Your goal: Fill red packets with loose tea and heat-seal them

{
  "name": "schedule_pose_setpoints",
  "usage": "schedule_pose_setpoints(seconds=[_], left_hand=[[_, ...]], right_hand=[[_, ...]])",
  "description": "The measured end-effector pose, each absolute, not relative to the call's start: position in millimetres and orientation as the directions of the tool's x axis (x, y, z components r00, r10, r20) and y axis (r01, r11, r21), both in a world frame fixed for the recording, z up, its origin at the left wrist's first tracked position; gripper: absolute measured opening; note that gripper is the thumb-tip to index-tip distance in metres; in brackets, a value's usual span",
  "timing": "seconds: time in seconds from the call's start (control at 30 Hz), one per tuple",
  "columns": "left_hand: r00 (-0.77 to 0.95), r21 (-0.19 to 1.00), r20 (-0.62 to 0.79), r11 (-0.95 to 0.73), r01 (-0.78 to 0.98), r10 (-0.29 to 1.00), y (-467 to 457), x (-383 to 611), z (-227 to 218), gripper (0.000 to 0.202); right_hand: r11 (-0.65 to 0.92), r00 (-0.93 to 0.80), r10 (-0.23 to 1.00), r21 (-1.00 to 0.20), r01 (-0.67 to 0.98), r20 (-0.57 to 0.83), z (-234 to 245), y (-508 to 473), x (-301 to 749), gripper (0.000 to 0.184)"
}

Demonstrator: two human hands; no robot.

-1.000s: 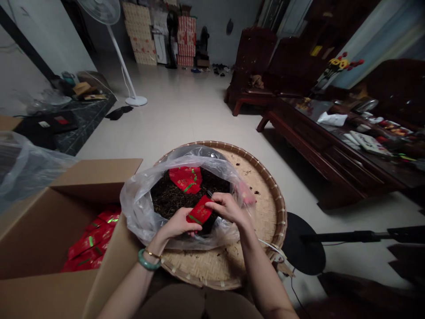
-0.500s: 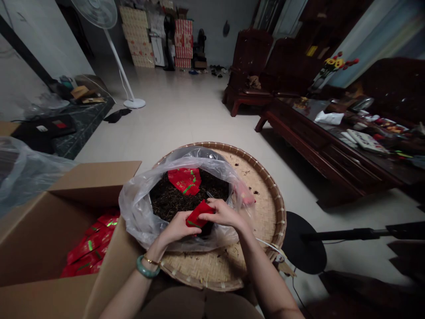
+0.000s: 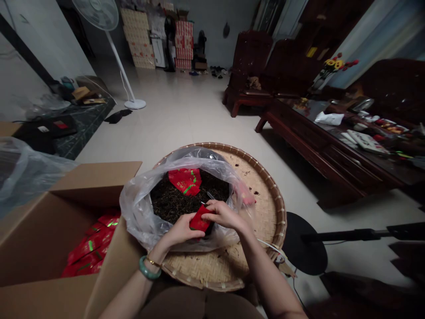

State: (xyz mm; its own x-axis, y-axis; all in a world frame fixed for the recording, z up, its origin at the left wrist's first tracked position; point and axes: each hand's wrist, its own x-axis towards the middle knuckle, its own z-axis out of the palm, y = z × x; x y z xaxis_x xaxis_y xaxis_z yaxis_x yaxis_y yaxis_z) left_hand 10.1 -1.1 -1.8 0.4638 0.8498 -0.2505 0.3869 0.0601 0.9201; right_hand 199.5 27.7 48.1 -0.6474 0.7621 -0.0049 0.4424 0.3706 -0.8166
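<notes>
1. Centre of frame, low: both hands meet over the mouth of a clear plastic bag [image 3: 137,208] that sits on a round woven tray [image 3: 265,195].
2. Between the hands is a small red packet [image 3: 198,222]. It sits just above the near edge of the dark loose leaves [image 3: 172,201] that fill the bag.
3. Left hand [image 3: 181,230]: fingers curled, pinching the packet's lower-left end from below. A green bracelet [image 3: 146,269] is on that wrist.
4. Right hand [image 3: 223,214]: fingers bent down and closed on the packet's upper-right end, coming at it from the right side of the frame.
5. The packet's long axis runs from lower left to upper right, end to end between the two grips. Both hands touch it, so neither is nearer. Most of it is covered by fingers, so I can't tell whether its mouth is open or sealed.
6. Further back in the bag, flat red packets [image 3: 184,179] lie on top of the leaves, apart from both hands.
7. Lower left of frame: an open cardboard box [image 3: 96,177] touches the bag, with a heap of red packets [image 3: 89,248] inside.
8. Right side of frame: a long dark wooden table [image 3: 315,146], well apart from the tray.
</notes>
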Motion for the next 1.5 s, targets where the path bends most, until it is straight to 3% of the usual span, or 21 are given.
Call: schedule_pose_setpoints(seconds=[0.17,0.23,0.53,0.63,0.73,0.9,1.07,1.17,1.33,1.5], left_hand=[[0.461,0.934,-0.354,0.331,0.133,0.814,-6.0,20.3,-4.6,0.043],[0.448,0.931,-0.36,0.344,0.12,0.819,-5.4,22.5,-6.1,0.04],[0.31,0.92,-0.18,0.048,0.389,0.934,-4.5,29.4,-12.9,0.028],[0.341,0.913,-0.077,-0.071,0.403,0.937,-6.2,27.3,-13.0,0.025],[0.375,0.886,-0.009,-0.166,0.433,0.927,-6.2,23.3,-12.8,0.024],[0.417,0.841,-0.011,-0.217,0.495,0.909,-4.3,18.6,-16.9,0.028],[0.469,0.837,-0.02,-0.242,0.49,0.883,-4.8,17.2,-17.1,0.029],[0.47,0.821,-0.036,-0.243,0.517,0.882,-5.1,17.1,-14.7,0.029],[0.434,0.815,-0.051,-0.213,0.539,0.9,-3.8,16.8,-12.0,0.03],[0.424,0.849,-0.035,-0.197,0.49,0.905,-3.6,17.3,-9.5,0.03]], right_hand=[[0.35,-0.596,0.803,-0.8,0.487,-0.012,47.5,25.1,201.1,0.02],[0.361,-0.57,0.822,-0.776,0.517,0.003,48.7,24.5,203.0,0.015],[0.508,-0.644,0.765,-0.585,0.632,-0.031,64.9,17.4,199.6,0.017],[0.515,-0.677,0.73,-0.576,0.634,-0.093,79.8,10.4,201.1,0.029],[0.486,-0.627,0.748,-0.465,0.74,-0.216,92.7,5.2,203.2,0.04],[0.49,-0.545,0.767,-0.239,0.838,-0.339,96.3,4.1,196.0,0.02],[0.456,-0.465,0.815,-0.114,0.883,-0.345,81.3,3.9,179.5,0.019],[0.489,-0.51,0.808,-0.148,0.86,-0.294,73.6,4.1,178.5,0.017],[0.54,-0.608,0.78,-0.332,0.773,-0.146,75.5,5.1,192.5,0.012],[0.482,-0.534,0.843,-0.341,0.807,-0.07,80.2,1.9,197.7,0.011]])
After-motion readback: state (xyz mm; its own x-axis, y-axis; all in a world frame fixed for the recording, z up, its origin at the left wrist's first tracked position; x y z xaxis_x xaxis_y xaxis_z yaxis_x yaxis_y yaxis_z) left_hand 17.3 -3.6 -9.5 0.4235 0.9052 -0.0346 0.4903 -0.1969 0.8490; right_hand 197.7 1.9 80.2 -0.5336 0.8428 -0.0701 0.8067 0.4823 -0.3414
